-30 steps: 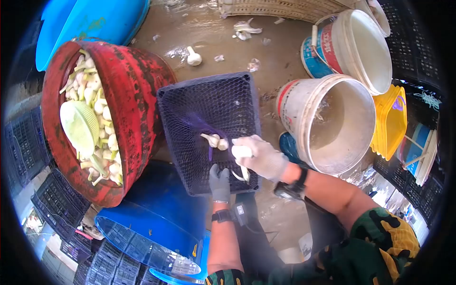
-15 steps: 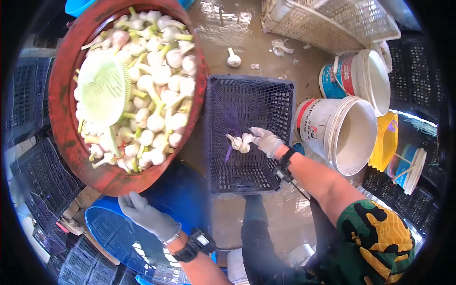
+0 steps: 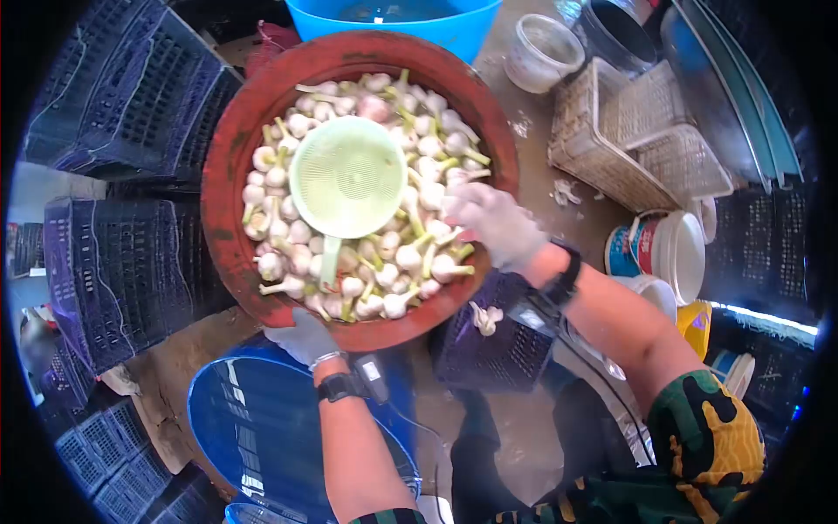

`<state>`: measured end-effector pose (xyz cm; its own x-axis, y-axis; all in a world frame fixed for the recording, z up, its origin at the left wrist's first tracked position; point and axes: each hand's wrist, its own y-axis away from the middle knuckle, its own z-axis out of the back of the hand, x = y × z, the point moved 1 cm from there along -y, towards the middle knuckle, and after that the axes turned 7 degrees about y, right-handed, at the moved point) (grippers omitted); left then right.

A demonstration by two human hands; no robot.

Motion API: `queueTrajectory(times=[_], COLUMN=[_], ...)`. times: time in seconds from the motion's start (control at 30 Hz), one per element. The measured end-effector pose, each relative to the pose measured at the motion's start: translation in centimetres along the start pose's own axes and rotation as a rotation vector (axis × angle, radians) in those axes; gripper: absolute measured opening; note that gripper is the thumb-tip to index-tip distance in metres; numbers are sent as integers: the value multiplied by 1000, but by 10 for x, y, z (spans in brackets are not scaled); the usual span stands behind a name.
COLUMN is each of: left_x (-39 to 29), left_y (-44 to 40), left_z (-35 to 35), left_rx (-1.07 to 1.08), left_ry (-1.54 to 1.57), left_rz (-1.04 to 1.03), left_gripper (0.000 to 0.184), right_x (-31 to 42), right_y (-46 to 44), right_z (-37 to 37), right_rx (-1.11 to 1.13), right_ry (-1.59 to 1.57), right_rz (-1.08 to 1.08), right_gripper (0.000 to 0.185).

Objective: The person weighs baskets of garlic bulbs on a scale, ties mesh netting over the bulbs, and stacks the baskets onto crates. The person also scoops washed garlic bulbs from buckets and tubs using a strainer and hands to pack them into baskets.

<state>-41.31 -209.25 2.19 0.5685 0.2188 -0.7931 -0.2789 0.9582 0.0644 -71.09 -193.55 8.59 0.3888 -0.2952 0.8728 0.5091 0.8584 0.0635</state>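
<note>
A large red tub (image 3: pixel 229 227) is full of garlic bulbs (image 3: pixel 412 253) with green stems. On the bulbs lies a pale green strainer (image 3: pixel 349 175), its handle toward me. My gloved right hand (image 3: pixel 497 225) reaches over the tub's right side, among the bulbs; its fingers are blurred and I cannot make out whether they hold one. My gloved left hand (image 3: pixel 304 339) rests at the tub's near rim, fingers apart and holding nothing. Below my right forearm a dark mesh-lined crate (image 3: pixel 489 358) holds a few garlic bulbs (image 3: pixel 485 319).
A blue barrel (image 3: pixel 288 428) stands below the tub, and a light blue basin (image 3: pixel 393 24) behind it. Dark crates (image 3: pixel 131 271) are stacked at left. A beige basket (image 3: pixel 611 144), white buckets (image 3: pixel 676 258) and a yellow container (image 3: pixel 695 327) stand at right.
The view has swung left toward the tub. My right hand has gone from the crate to the bulbs in the tub. My left hand has left the crate for the tub's rim.
</note>
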Motion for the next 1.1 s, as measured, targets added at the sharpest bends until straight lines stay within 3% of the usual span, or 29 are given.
queueTrajectory(times=[0.03,0.07,0.17,0.23,0.27,0.33,0.37,0.43,0.5,0.57,0.63,0.67,0.73,0.77,0.87,0.97,1.1], left_x=[-9,-16,-17,-27,-27,-34,-37,-34,-39,-41,-37,-36,-34,-32,-39,-37,-37], left_y=[2,8,9,14,14,14,13,12,11,11,9,9,10,10,7,6,5], left_z=[0,-2,-4,-6,-7,-7,-8,-6,-6,-5,-6,-5,-5,-5,-2,-3,1], left_rx=[-11,-22,-77,-57,-61,-68,-44,-41,-12,-17,-7,4,-5,-8,21,20,39], left_ry=[-103,-204,-376,-377,-405,-444,-468,-457,-447,-429,-444,-427,-429,-435,-398,-338,-327], left_rz=[20,45,67,79,99,144,182,166,198,222,231,221,200,166,212,230,234], left_gripper=[71,70,71,70,73,75,77,80,81,81,80,79,80,80,82,81,82], right_x=[-28,-33,-39,-65,-69,-82,-129,-32,-65,-21,-29,-26,3,6,20,-2,23], right_y=[-22,-39,-74,-61,-75,-92,-95,-103,-113,-127,-150,-154,-161,-162,-176,-189,-206], right_z=[-29,-49,-129,-204,-234,-288,-316,-228,-192,-125,-100,-105,-110,-121,-157,-176,-184], right_rx=[-51,-48,391,392,414,-270,-193,-147,-252,-151,-66,-57,-220,-216,186,222,335], right_ry=[308,305,-441,-1087,-1092,-932,-823,-1376,-1157,-1054,-506,-505,482,485,811,853,876], right_rz=[323,339,-809,-813,-809,-918,-789,-929,-580,-758,-529,-528,67,68,-266,-283,-353], right_gripper=[37,37,31,29,29,28,33,33,31,34,42,42,58,58,79,76,71])
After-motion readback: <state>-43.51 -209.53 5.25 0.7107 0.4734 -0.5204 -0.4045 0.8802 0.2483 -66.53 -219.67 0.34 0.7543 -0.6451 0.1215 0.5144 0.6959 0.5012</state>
